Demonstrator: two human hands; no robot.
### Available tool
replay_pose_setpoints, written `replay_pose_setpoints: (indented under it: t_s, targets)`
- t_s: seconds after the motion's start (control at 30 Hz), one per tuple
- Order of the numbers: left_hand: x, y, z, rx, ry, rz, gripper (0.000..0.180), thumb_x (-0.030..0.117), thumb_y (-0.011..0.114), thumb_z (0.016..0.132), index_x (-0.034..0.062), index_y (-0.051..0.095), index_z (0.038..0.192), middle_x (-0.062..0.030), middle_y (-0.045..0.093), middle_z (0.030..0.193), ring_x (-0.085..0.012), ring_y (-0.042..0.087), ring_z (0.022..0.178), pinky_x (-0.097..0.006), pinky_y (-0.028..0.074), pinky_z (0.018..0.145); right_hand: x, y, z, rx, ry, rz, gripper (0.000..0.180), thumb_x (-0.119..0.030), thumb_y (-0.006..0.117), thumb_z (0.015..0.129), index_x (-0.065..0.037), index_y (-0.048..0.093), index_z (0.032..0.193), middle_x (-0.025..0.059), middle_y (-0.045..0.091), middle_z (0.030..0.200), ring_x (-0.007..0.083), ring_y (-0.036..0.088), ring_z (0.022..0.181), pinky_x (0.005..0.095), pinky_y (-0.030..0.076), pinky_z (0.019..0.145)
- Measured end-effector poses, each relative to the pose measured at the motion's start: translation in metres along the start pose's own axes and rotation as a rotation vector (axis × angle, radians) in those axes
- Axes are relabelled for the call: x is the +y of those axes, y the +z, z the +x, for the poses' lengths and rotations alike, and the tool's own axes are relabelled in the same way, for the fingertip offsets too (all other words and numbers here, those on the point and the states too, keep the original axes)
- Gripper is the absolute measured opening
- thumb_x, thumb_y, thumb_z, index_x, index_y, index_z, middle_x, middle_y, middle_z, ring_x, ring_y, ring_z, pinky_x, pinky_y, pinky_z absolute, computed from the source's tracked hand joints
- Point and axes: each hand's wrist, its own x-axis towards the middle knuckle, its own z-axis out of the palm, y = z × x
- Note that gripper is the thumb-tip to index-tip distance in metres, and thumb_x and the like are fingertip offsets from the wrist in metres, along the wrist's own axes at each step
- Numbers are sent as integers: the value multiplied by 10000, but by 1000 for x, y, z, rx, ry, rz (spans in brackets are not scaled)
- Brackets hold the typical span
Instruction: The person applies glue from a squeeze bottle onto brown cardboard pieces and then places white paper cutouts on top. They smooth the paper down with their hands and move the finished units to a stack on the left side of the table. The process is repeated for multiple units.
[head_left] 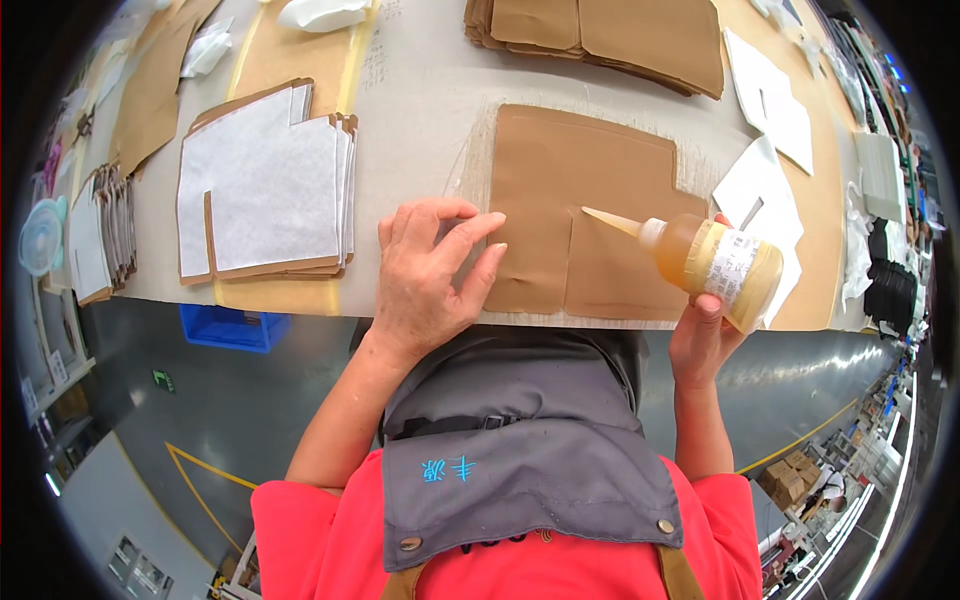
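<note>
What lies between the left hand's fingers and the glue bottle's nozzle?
In the head view, only bare brown sheet, with a cut slit, separates the left hand from the bottle nozzle.

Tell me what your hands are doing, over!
Left hand flat on brown cut piece. Right hand holds glue bottle, nozzle on the piece. Nothing blocking.

Left hand (425, 275) pressing brown cut piece (580, 200) flat on bench (430, 110); right hand (705, 335) tipping glue bottle (710, 262), nozzle touching that piece.
</note>
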Motion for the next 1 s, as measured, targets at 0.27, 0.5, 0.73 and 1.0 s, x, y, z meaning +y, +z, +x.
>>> replay_pose_setpoints:
  t_s: [0.27,0.5,0.73,1.0]
  targets:
    - [1,1,0,29,15,8,290,122,777,820,150,750,1107,-23,631,1090,-198,578,908,-352,403,855,-6,-5,-7,6,65,65,930,-462,822,849,7,349,1498,230,492,1480,307,501,1363,462,411,1148]
    - [1,1,-1,33,15,18,280,120,771,827,150,751,1105,-28,635,1085,-199,577,928,-349,410,855,-11,-12,-21,6,80,57,942,-479,835,827,10,365,1482,235,514,1456,302,514,1345,460,417,1135]
    - [1,2,-1,40,27,24,265,127,769,837,150,752,1100,-32,635,1082,-201,582,935,-353,408,865,-9,-31,-39,-70,75,17,957,-506,808,844,-56,330,1539,225,493,1490,339,477,1399,510,395,1159]
    - [1,1,0,37,34,45,256,132,768,840,143,751,1095,-34,636,1083,-205,588,936,-356,405,858,-1,-42,-55,-47,-6,-107,1076,-666,846,696,-46,340,1415,208,544,1408,314,524,1322,477,427,1116]
